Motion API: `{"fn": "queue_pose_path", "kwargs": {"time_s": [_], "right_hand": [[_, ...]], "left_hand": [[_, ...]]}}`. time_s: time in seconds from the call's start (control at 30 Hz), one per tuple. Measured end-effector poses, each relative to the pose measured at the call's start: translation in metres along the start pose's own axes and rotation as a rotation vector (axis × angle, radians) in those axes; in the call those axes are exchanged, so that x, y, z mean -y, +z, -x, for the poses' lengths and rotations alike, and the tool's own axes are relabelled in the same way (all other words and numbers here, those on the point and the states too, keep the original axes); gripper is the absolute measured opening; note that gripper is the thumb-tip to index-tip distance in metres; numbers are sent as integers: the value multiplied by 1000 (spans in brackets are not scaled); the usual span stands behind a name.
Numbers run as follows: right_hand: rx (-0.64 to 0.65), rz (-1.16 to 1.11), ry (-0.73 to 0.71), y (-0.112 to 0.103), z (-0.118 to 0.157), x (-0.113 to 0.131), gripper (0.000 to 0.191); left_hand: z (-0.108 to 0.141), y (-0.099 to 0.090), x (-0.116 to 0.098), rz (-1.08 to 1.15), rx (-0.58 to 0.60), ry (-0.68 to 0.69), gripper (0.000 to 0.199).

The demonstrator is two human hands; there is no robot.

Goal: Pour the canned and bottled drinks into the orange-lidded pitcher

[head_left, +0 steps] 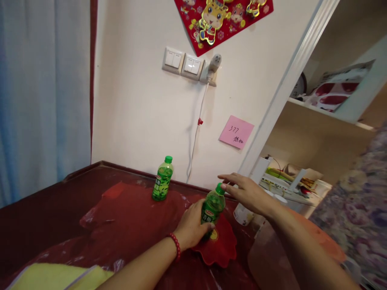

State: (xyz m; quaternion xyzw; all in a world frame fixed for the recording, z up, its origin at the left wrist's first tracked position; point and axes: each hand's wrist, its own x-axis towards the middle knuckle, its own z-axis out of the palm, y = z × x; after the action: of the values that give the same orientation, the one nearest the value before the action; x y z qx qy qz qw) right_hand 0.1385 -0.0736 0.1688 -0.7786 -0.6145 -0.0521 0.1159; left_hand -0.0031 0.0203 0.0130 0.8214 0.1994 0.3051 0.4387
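Note:
My left hand (pixel 193 225), a red bead bracelet (pixel 175 246) at its wrist, is closed around the lower part of a green drink bottle (pixel 214 204). That bottle leans slightly right over a red scalloped mat (pixel 225 245); whether its base touches the mat is hidden by my hand. At its green cap (pixel 220 188) is my right hand (pixel 246 193), thumb at the cap's edge and fingers stretched out above and beyond it, apart from the thumb. A second green drink bottle (pixel 162 179) stands upright to the left, its green cap on.
A dark red table (pixel 121 217) with clear plastic film meets the wall. A yellow cloth (pixel 60 277) lies at front left. White cups (pixel 243 213) and an orange-rimmed container (pixel 317 235) stand at right, near shelves. A white cord (pixel 196 137) hangs down the wall.

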Motion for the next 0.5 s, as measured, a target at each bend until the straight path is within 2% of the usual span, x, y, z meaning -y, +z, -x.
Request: {"fn": "queue_pose_path", "kwargs": {"time_s": [0.07, 0.13, 0.23, 0.3, 0.4, 0.5], "right_hand": [[6, -12, -9, 5, -3, 4, 27], [-31, 25, 60, 10, -5, 9, 23], [-95, 93, 165, 13, -5, 14, 50], [-104, 83, 157, 11, -3, 12, 59], [-71, 6, 59, 7, -1, 6, 38], [-41, -24, 15, 8, -2, 5, 27]], "left_hand": [[-1, 0, 1, -2, -2, -1, 59], [-2, 1, 2, -1, -5, -4, 59], [-2, 1, 4, 16, -1, 10, 59], [-2, 1, 5, 21, -3, 20, 58], [-2, 1, 6, 15, 0, 16, 59], [-3, 1, 6, 23, 5, 15, 60]]}}
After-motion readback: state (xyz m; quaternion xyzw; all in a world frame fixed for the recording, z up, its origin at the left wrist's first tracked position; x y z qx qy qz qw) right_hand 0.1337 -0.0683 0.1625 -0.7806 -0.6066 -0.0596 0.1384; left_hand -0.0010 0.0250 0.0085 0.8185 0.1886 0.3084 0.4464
